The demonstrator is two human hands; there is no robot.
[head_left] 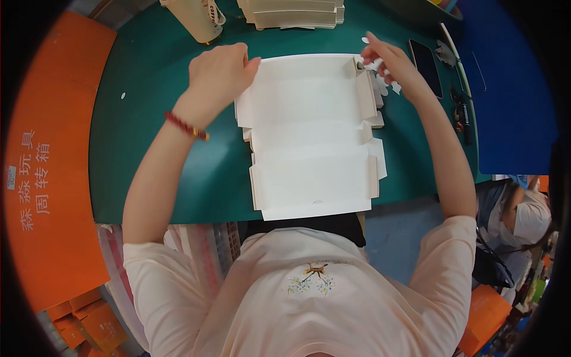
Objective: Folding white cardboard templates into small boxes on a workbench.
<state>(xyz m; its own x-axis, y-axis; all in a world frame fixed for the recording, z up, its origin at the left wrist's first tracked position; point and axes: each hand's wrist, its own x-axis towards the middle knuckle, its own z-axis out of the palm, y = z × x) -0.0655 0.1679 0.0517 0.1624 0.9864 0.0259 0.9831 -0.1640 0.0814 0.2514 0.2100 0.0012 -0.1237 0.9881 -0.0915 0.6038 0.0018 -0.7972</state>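
A white cardboard box blank (pixel 309 131) lies unfolded on the green table, its side flaps partly raised. At its far left corner is my left hand (pixel 219 74), fingers curled and thumb against the cardboard edge; the fingertips are hidden behind the hand. My right hand (pixel 394 64) is by the far right corner, fingers apart and holding nothing I can see. Small white paper scraps (pixel 380 83) lie under and beside it.
Stacked white cardboard pieces (pixel 291 13) and a paper cup (pixel 193 21) stand at the far side. A phone (pixel 425 68) and a black marker (pixel 466 122) lie at the right. An orange box (pixel 56 160) borders the table's left. Another person (pixel 526 217) is at the right.
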